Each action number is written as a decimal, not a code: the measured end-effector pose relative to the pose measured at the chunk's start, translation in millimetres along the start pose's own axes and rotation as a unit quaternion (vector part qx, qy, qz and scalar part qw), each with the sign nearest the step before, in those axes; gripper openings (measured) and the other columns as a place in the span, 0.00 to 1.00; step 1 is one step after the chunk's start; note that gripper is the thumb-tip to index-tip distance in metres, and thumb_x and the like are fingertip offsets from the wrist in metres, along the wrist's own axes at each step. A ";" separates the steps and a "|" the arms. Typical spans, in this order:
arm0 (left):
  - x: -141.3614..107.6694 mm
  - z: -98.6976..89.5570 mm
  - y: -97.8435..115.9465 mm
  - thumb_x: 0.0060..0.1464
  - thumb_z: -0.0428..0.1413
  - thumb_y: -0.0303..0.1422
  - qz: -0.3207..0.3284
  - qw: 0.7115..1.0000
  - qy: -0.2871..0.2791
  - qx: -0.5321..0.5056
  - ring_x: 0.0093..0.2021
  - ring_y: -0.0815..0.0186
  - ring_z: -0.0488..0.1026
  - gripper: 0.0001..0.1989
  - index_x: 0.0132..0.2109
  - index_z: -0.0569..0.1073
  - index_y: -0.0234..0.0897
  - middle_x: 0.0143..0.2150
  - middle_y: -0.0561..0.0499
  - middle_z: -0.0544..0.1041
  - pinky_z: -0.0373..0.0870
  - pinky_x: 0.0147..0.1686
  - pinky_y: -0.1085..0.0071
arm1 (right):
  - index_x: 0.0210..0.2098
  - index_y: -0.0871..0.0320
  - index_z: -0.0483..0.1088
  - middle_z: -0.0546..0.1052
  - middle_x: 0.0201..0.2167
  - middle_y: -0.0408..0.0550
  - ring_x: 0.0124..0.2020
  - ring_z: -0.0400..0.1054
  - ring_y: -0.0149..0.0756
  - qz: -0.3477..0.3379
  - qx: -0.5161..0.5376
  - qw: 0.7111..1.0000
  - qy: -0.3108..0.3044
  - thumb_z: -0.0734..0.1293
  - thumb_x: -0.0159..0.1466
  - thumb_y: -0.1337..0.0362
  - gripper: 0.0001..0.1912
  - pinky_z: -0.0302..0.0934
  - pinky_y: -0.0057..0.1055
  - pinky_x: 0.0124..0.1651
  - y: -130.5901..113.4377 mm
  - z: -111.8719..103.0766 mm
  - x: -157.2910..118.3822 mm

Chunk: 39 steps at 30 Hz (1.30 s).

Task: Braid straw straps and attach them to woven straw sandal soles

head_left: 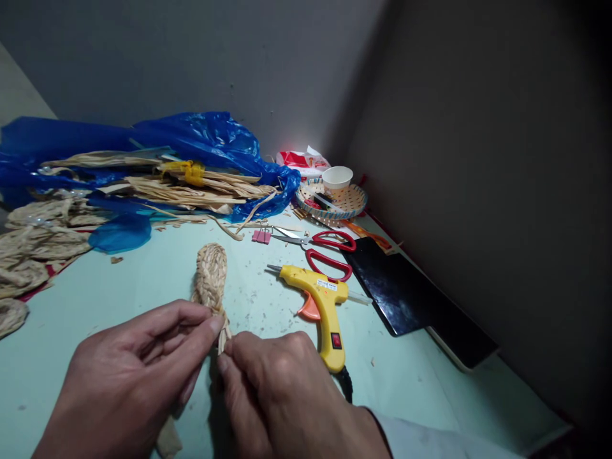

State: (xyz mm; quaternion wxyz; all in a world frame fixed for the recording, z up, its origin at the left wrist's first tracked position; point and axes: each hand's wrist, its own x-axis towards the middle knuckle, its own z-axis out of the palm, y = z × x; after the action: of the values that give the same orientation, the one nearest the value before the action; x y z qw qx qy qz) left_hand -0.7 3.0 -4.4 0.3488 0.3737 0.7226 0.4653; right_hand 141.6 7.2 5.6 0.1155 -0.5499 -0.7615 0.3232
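Observation:
A braided straw piece [210, 271], rounded at its far end, stands out from my fingers over the table. My left hand [138, 363] pinches it near its lower part between thumb and forefinger. Just below, my right hand [282, 382] grips the loose straw strands [222, 339] at its tail. Right of my hands lies a yellow glue gun [318, 287] with an orange trigger, its nozzle pointing left. Red-handled scissors [329, 248] lie beyond it, beside a pink binder clip [261, 236].
A blue plastic bag [201, 131] with bundled straw strips [191, 191] lies along the back. Braided straw coils [33, 248] are at far left. A woven basket [354, 203] holds a paper cup [337, 176]. Dark flat devices [396, 287] lie by the right wall.

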 end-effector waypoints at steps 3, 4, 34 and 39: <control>-0.1 0.1 -1.2 0.40 0.63 0.47 0.000 1.000 -0.005 0.004 0.16 0.75 0.60 0.11 0.27 0.78 0.47 0.14 0.62 0.66 0.58 0.17 0.82 | 0.36 0.50 0.73 0.72 0.24 0.44 0.22 0.65 0.35 -0.020 -0.028 0.999 -0.011 0.62 0.68 0.55 0.11 0.37 0.24 0.17 -2.5 5.7 2.0; 0.0 -0.2 -1.7 0.40 0.64 0.47 -0.007 1.000 -0.012 0.000 0.16 0.75 0.60 0.11 0.28 0.78 0.47 0.13 0.62 0.65 0.58 0.17 0.81 | 0.36 0.50 0.73 0.73 0.24 0.45 0.24 0.67 0.36 -0.030 -0.043 0.998 -0.021 0.62 0.68 0.56 0.10 0.36 0.24 0.17 -3.2 7.6 3.0; 10.3 -11.4 -9.7 0.39 0.68 0.56 -0.102 0.975 -0.175 -0.090 0.20 0.76 0.51 0.23 0.31 0.75 0.43 0.19 0.62 0.62 0.46 0.19 0.80 | 0.38 0.57 0.65 0.75 0.31 0.46 0.32 0.70 0.39 -0.192 -0.035 0.980 0.038 0.57 0.74 0.51 0.17 0.54 0.33 0.33 5.9 -17.6 13.3; 4.6 -9.6 -1.7 0.37 0.68 0.56 -0.100 0.978 -0.160 -0.086 0.21 0.75 0.60 0.22 0.26 0.76 0.43 0.19 0.61 0.66 0.56 0.19 0.83 | 0.38 0.54 0.66 0.75 0.31 0.45 0.30 0.69 0.39 -0.103 0.037 0.994 0.013 0.65 0.68 0.49 0.14 0.54 0.30 0.31 3.8 -21.6 10.0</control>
State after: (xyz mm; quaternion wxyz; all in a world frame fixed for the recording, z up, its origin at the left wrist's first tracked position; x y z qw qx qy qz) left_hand -11.5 2.5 -3.6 0.5355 0.3380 0.6483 0.4226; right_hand 152.3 24.9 18.0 0.1780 -0.4681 -0.7999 0.3306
